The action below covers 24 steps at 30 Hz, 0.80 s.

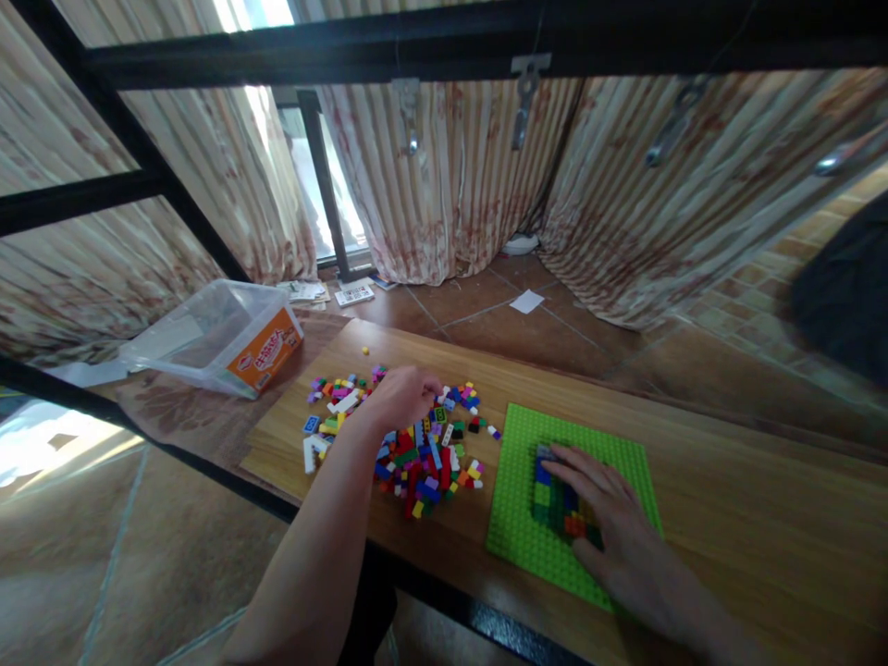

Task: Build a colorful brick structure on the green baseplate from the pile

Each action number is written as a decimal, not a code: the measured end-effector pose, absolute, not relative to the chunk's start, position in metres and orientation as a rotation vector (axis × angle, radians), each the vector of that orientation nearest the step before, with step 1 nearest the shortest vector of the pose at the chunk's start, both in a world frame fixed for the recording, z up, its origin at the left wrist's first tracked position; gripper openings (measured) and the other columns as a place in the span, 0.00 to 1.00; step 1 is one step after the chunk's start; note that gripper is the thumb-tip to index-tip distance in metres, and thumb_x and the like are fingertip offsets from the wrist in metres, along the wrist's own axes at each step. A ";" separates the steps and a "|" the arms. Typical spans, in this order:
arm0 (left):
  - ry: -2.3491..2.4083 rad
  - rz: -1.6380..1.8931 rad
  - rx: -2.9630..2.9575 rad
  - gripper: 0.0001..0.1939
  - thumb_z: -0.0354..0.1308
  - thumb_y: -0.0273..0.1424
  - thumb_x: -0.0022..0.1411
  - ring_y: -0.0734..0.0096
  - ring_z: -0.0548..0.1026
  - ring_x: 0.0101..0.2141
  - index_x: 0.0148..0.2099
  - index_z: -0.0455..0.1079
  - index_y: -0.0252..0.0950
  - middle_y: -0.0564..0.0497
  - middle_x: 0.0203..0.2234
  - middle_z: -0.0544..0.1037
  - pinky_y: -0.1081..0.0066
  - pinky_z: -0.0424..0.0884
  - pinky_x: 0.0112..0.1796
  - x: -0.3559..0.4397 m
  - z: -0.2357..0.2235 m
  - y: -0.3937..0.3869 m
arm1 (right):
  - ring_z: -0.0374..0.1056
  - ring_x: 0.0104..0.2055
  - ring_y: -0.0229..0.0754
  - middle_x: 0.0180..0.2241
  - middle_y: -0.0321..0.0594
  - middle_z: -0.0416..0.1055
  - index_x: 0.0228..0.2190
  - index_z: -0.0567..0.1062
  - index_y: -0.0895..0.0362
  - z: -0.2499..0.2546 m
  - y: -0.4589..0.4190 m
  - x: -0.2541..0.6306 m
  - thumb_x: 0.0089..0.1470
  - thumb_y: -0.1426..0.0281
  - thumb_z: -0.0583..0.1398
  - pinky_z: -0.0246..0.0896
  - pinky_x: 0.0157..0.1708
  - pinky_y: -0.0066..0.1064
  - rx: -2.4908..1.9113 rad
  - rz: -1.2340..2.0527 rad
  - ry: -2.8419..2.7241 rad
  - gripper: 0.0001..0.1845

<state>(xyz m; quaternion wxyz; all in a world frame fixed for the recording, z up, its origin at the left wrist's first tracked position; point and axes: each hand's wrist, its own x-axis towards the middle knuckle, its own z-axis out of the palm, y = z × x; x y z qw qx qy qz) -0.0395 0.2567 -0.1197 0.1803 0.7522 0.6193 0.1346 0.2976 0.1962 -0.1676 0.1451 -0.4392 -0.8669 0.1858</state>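
My left hand (403, 400) is over a pile of loose toy bricks (409, 462) on the wooden table. Its fingers are curled and pressed together at the far side of the pile; whatever they may hold is hidden. To the right, a green studded baseplate (517, 435) lies flat on the table. A small multicoloured brick build (543, 495) in blue, green, orange and other colours stands on it. My right hand (610, 504) rests over this build with fingers stretched out and thumb apart, covering its right part and seeming to touch it.
A clear plastic bin (222, 338) with an orange label stands left of the wooden table (749, 518). One yellow brick (365, 351) lies apart near the far edge. A black metal bar (444, 46) crosses above, with striped curtains (444, 185) behind. Papers lie on the tiled floor.
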 end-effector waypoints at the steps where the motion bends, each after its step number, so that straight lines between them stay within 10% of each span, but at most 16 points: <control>1: 1.694 0.387 2.128 0.16 0.54 0.20 0.56 0.65 0.78 0.41 0.40 0.80 0.38 0.49 0.39 0.82 0.70 0.72 0.44 -0.042 -0.119 0.256 | 0.49 0.68 0.53 0.65 0.41 0.57 0.60 0.64 0.49 -0.167 0.196 0.297 0.39 0.79 0.53 0.42 0.65 0.61 -1.261 0.534 -2.498 0.43; 24: 1.318 0.698 1.876 0.07 0.55 0.28 0.61 0.75 0.71 0.28 0.35 0.74 0.32 0.53 0.26 0.76 0.76 0.67 0.31 -0.035 -0.102 0.248 | 0.49 0.69 0.52 0.65 0.42 0.57 0.59 0.64 0.50 -0.167 0.197 0.295 0.39 0.79 0.53 0.40 0.65 0.61 -1.274 0.520 -2.501 0.42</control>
